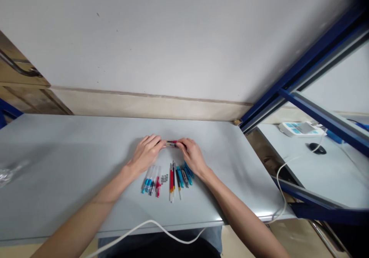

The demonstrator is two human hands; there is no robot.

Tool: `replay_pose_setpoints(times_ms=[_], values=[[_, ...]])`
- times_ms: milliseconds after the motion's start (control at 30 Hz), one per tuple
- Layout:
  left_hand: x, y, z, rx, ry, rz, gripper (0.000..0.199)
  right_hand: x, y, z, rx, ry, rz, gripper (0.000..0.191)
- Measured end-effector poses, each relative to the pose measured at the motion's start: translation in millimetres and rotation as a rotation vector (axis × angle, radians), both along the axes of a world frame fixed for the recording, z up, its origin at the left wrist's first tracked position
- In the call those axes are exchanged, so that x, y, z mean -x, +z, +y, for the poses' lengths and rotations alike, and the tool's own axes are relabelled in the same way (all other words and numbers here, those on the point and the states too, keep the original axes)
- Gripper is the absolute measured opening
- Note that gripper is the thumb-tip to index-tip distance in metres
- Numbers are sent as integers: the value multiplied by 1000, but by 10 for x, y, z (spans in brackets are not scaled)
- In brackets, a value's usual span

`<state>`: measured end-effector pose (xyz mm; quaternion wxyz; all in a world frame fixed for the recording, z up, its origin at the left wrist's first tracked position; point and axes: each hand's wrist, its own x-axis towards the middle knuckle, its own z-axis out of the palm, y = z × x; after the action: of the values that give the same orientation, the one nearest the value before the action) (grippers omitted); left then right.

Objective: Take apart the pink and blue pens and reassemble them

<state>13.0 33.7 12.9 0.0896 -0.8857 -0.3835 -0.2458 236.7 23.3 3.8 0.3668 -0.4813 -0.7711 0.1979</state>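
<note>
Plastic pen pieces (172, 145), between left hand (148, 150) and right hand (192, 155)

The grey tabletop (98, 146) bore a row nearer its front edge than its back: clear pen barrels (148, 183), small springs (164, 178), red and dark refills (171, 179), and blue and grey barrels (180, 176). Crumpled clear plastic (5, 176) lay toward its left edge.

Open tabletop (72, 146) leftward, pen parts (180, 176) nearside
</note>
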Motion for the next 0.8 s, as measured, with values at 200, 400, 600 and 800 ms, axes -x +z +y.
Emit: replay_pose_setpoints(times_ms=[200,400,600,800], values=[[19,-50,-28,143,10,-138,22,33,-82,-5,-59,29,85,26],[9,-124,-18,342,54,-336,22,71,-81,-2,-185,47,136,14],[28,-169,-10,343,72,-330,19,54,-44,6,-74,72,19,25],[34,-160,-31,328,73,-322,17,33,-1,-1,-116,110,104,15]])
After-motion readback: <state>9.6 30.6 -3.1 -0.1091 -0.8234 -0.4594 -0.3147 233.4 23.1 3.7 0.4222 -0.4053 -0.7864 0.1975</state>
